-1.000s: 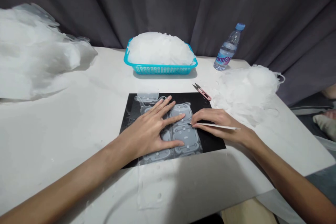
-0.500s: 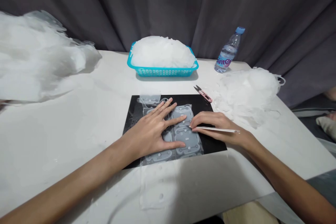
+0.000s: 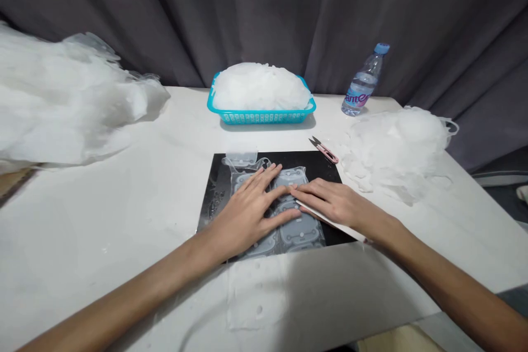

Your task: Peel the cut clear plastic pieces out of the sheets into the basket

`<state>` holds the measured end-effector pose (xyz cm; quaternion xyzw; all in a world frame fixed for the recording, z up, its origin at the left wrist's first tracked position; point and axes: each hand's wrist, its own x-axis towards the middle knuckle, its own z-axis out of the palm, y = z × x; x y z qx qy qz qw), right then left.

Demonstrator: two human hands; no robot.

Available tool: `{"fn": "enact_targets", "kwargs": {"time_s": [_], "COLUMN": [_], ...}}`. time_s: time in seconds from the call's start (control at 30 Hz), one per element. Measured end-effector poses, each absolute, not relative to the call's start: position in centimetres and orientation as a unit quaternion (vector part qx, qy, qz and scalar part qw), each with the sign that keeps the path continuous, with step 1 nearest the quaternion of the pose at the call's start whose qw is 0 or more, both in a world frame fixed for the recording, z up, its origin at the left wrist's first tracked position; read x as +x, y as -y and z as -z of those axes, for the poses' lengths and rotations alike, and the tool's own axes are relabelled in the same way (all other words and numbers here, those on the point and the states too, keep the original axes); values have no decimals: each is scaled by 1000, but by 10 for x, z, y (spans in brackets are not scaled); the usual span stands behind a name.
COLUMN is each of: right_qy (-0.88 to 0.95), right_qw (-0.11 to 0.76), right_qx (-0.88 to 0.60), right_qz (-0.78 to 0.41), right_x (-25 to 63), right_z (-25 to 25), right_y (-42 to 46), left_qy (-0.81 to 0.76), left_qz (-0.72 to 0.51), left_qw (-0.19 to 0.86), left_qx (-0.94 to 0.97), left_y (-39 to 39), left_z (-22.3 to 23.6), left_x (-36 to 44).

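A clear, soft-looking sheet of moulded rounded-rectangle pieces (image 3: 299, 226) lies across a black mat (image 3: 214, 176), its near end running onto the white table. My left hand (image 3: 247, 212) is laid flat on the sheet with fingers spread, covering part of several pieces. Between the fingers of my right hand (image 3: 340, 203) is a slim white pen-like tool (image 3: 330, 220); its tip meets the sheet near the gap between two pieces. The right fingertips are beside my left index finger, and whether they touch is hard to tell. The tool's exact kind is unclear.
Behind the mat stands a blue basket (image 3: 268, 117) heaped with whitish translucent pieces. Pink-handled thread snips (image 3: 325, 150) lie by the mat's far right corner. A water bottle (image 3: 363, 85) stands behind a translucent pile (image 3: 408, 146). Another large pile (image 3: 70, 104) occupies the left.
My right hand has turned over more and its fingertips have shifted towards my left index finger, swinging the tool's rear end towards me. The left hand stays pressed on the sheet. The view shifted slightly.
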<state>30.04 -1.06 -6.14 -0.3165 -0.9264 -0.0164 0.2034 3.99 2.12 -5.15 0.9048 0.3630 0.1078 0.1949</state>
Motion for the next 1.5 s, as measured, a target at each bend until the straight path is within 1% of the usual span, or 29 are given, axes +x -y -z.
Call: {"fn": "enact_targets", "kwargs": {"time_s": [0.1, 0.2, 0.3, 0.43, 0.53, 0.6, 0.67, 0.73, 0.77, 0.8, 0.9, 0.93, 1.0, 1.1, 1.13, 1.23, 1.3, 1.43, 1.5], "right_qy": [932, 924, 895, 803, 762, 764, 762, 748, 741, 738, 761, 776, 804, 804, 792, 733, 701, 735, 747], "right_qw": [186, 204, 257, 369, 411, 409, 408, 415, 421, 425, 433, 426, 392, 365, 374, 425, 430, 361, 352], "right_qx": [-308, -320, -365, -461, -482, -467, -465, -478, -482, -479, -429, -403, -357, -351, -371, -469, -514, -476, -464], "right_qz": [51, 38, -21, -78, -137, -175, -191, -198, -203, -210, -223, -232, -267, -312, -309, -249, -243, -323, -320], "right_x": [300, 295, 291, 296, 304, 306, 304, 298, 294, 289, 274, 270, 267, 277, 283, 297, 299, 285, 276], "right_z": [63, 56, 49, 43, 35, 28, 22, 19, 20, 21, 29, 30, 31, 25, 23, 20, 23, 33, 38], "right_y": [13, 13, 4, -20, -28, -23, -10, 5, 12, 19, 37, 41, 46, 45, 43, 32, 26, 24, 26], "left_qy": [-393, -392, -383, -407, -413, -409, -414, -435, -450, -461, -465, -461, -456, -467, -465, -447, -439, -452, -457], "left_qz": [-125, -140, -135, -106, -97, -141, -215, -248, -238, -217, -198, -202, -215, -256, -265, -280, -285, -306, -320], "left_qw": [222, 253, 267, 290, 300, 279, 238, 242, 278, 337, 548, 604, 671, 694, 703, 732, 743, 741, 734], "left_qx": [884, 874, 874, 859, 855, 857, 852, 831, 814, 792, 666, 618, 544, 483, 467, 431, 416, 392, 386], "left_y": [-20, -25, -29, -31, -33, -34, -31, -26, -23, -20, -13, -12, -12, -13, -13, -13, -12, -7, -4], "left_z": [56, 56, 55, 55, 57, 55, 48, 35, 28, 22, 8, 8, 11, 22, 26, 30, 29, 25, 24], "left_x": [44, 45, 46, 46, 46, 45, 46, 47, 49, 51, 57, 59, 61, 60, 59, 58, 59, 63, 64]}}
